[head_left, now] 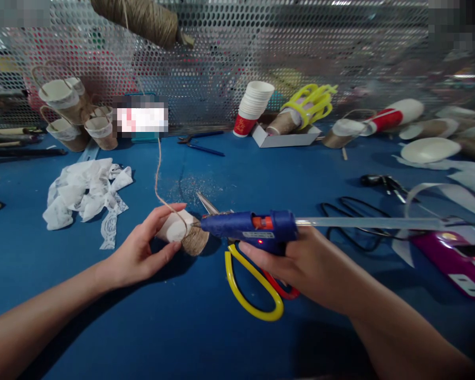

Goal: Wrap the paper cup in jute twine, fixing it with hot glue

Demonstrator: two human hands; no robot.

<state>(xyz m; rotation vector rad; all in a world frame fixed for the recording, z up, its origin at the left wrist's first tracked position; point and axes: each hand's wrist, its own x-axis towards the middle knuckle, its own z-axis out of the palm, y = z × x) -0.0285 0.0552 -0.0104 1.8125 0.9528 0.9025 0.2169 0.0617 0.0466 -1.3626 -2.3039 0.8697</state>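
My left hand (154, 240) grips a small paper cup (172, 228) lying on its side, its lower part wrapped in twine (196, 241). A loose strand (157, 177) runs from the cup up toward the twine spool (142, 21) above. My right hand (296, 258) is closed around a blue hot glue gun (241, 227) with a lit red light. The gun's nozzle meets the cup at the edge of the wrapped twine. A clear glue stick (364, 223) sticks out of its back. Scissors (257, 287) with yellow and red handles lie partly beneath the gun.
White lace strips (85, 192) lie at left, near several twine-wrapped cups with handles (69, 134). Pliers (203, 143), stacked paper cups (247, 108) and a white box (287, 138) stand along the perforated metal panel (214, 58). Black cable (352, 211) and a purple device (451, 253) are at right.
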